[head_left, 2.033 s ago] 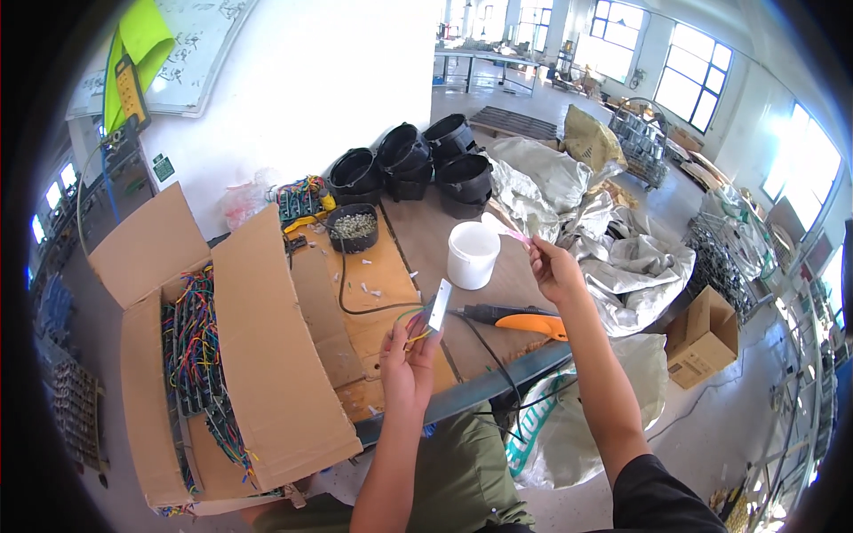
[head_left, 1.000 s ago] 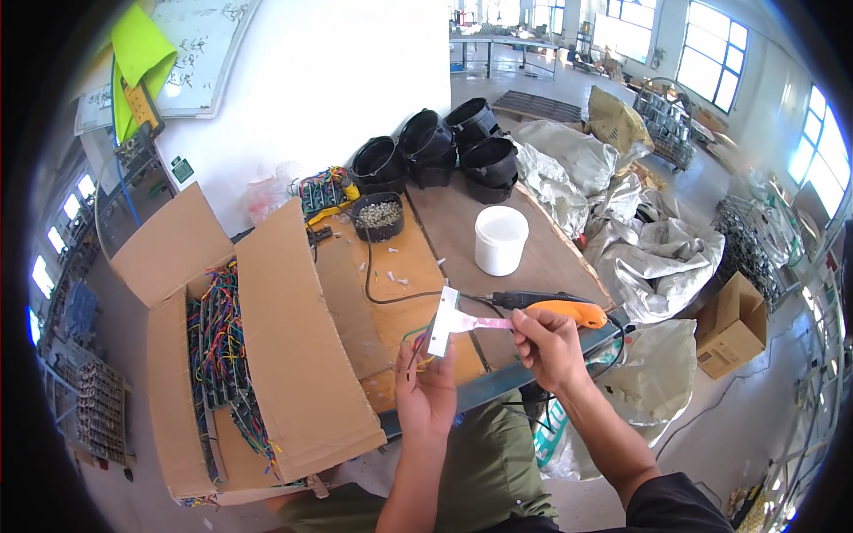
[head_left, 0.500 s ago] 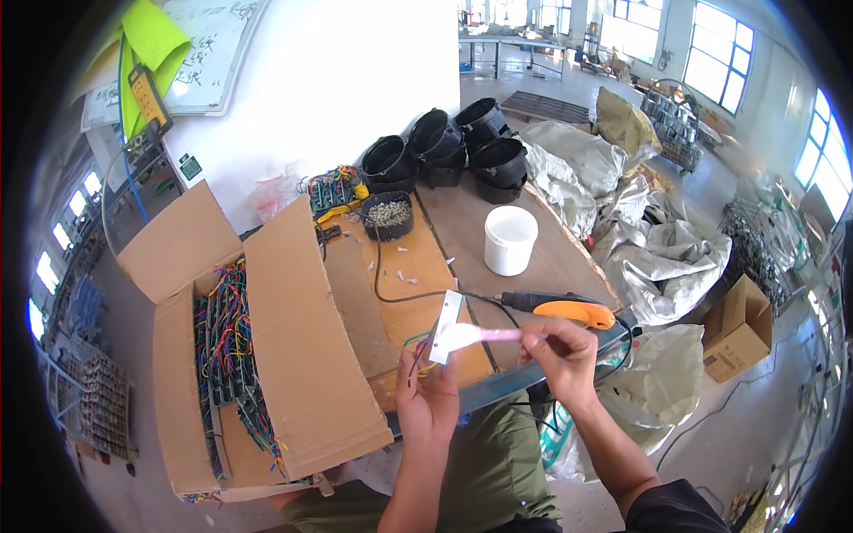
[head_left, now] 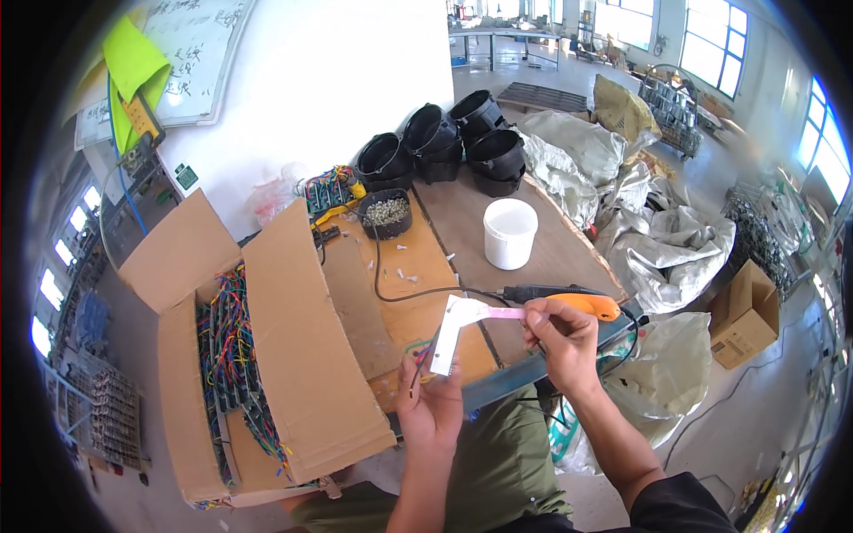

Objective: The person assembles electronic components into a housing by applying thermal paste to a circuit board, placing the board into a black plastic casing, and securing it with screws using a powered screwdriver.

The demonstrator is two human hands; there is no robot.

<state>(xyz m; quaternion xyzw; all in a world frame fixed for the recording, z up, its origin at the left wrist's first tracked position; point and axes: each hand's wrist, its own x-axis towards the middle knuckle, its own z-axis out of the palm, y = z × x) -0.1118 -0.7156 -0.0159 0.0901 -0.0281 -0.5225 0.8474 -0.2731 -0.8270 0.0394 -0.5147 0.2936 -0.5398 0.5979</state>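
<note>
A white plate is slanting above the table's near edge, the left hand gripping its lower end. The right hand is pinching a pink spatula across the plate's upper end. A white tub is standing beyond.

White wall: was brightly lit and seen behind the workbench.
Whiteboard: was covered with dark handwriting, placed at the upper left.
Workbench: was topped with brown and orange-toned boards.
Windows: were divided into panes by dark frames and flooded with daylight on the right.
Grey floor: was spread around the bench and brightened in patches.
Far table: was seen beyond the wall's edge.
</note>
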